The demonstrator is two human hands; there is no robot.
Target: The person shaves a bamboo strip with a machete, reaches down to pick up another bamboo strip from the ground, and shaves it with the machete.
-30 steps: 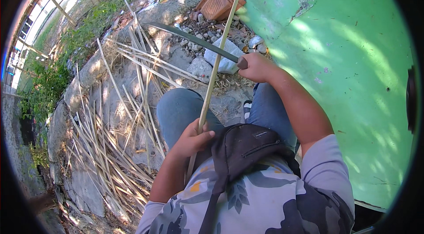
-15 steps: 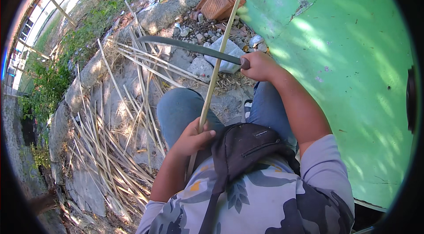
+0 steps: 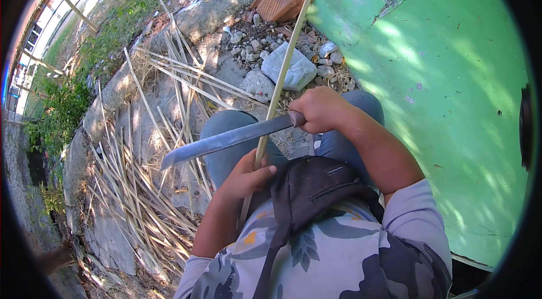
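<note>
My left hand (image 3: 248,175) is closed round a long pale strip, which looks like split bamboo (image 3: 289,50). The strip slants up and away past my left knee, and its lower end passes beside my waist. In my right hand (image 3: 319,110) is the handle of a machete (image 3: 226,140). Its broad grey blade points left across the strip, a little above my left hand. Whether the edge touches the strip I cannot tell. Both my knees, in blue jeans, are bent beneath, and a black bag (image 3: 322,186) lies at my waist.
Many loose pale strips (image 3: 141,203) lie heaped on the ground at my left. Ahead are a whitish stone block (image 3: 289,67), a grey rock (image 3: 257,85), rubble and stacked orange roof tiles (image 3: 280,1). A green wall (image 3: 451,101) rises close on my right.
My right hand has drawn the machete down along the strip toward me, and the blade's tip has swung lower. My left hand and the strip have barely moved.
</note>
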